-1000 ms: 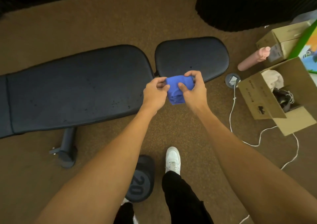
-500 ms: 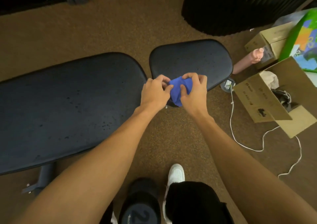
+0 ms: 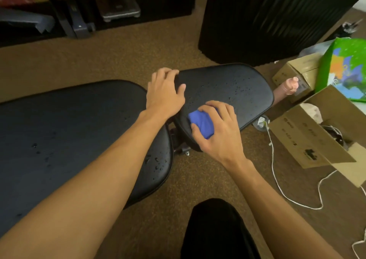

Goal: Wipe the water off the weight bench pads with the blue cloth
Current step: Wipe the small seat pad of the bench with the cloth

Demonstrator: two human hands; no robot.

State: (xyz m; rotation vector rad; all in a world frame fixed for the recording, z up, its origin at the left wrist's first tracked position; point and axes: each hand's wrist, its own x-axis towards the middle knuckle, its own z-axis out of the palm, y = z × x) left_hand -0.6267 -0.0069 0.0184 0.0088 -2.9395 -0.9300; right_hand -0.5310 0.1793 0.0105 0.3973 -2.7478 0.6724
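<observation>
Water beads dot the seat pad (image 3: 233,88), where the right hand (image 3: 219,131) presses the folded blue cloth (image 3: 202,123) flat at its near edge, fingers curled over it; the left hand (image 3: 165,92) rests open-palmed on the pad's left end, holding nothing

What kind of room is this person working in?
Probably a home gym corner or spare room, not a commercial gym. A padded weight bench stands on brown carpet, and open cardboard boxes and a loose white cord clutter the floor beside it.
</observation>
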